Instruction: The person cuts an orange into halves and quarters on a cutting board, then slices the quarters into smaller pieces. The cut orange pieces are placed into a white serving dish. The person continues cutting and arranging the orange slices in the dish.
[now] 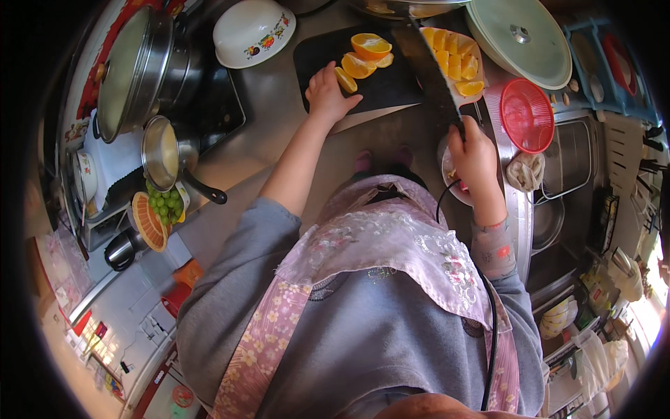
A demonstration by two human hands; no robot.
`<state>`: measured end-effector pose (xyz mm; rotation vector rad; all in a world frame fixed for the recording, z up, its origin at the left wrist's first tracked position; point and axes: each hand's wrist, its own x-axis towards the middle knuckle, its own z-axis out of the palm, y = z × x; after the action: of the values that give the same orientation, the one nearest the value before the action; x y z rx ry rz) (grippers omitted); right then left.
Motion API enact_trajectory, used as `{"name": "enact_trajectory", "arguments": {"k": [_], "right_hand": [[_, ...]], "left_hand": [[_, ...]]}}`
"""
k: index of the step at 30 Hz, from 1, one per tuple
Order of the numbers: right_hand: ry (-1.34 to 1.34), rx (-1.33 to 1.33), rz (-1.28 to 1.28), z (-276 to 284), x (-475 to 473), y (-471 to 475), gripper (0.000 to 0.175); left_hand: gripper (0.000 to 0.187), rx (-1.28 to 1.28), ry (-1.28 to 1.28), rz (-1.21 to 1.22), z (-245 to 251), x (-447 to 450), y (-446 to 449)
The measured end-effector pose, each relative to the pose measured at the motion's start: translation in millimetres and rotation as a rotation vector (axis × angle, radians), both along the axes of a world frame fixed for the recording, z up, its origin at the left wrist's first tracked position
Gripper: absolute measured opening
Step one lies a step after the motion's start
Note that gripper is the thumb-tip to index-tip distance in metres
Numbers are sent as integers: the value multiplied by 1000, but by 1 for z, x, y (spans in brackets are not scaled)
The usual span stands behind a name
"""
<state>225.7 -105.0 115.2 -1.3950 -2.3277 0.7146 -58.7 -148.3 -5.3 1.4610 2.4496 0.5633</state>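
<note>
Orange pieces lie on a black cutting board (387, 89): an orange half (371, 46) at the back, with cut wedges (358, 66) in front of it. My left hand (328, 94) rests at the board's left part, thumb and fingers spread around the nearest orange wedge (345, 80); whether it touches the wedge I cannot tell. My right hand (473, 154) grips the handle of a large dark-bladed kitchen knife (437, 78), held at the board's right side with the blade pointing away from me. Partly behind the blade, a tray (473, 94) holds several orange wedges (454, 57).
A white enamel bowl (254, 34) stands left of the board, near pots and a small saucepan (160, 152). To the right are a large lidded pan (523, 42), a red plastic basket (527, 115), a crumpled cloth (525, 172) and the sink (562, 246). A bowl (454, 178) sits below my right hand.
</note>
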Motion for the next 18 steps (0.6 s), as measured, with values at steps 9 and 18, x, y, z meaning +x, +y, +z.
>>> {"name": "enact_trajectory", "arguments": {"k": [9,18], "right_hand": [[-33,-73,218,-30,-72,-11,18],[-80,-233,258,-58,-124,-28,22]], "left_hand": [[70,-278,-78,124,32,-43,-26],[79,-160,-148,81,12,-51,-36]]}}
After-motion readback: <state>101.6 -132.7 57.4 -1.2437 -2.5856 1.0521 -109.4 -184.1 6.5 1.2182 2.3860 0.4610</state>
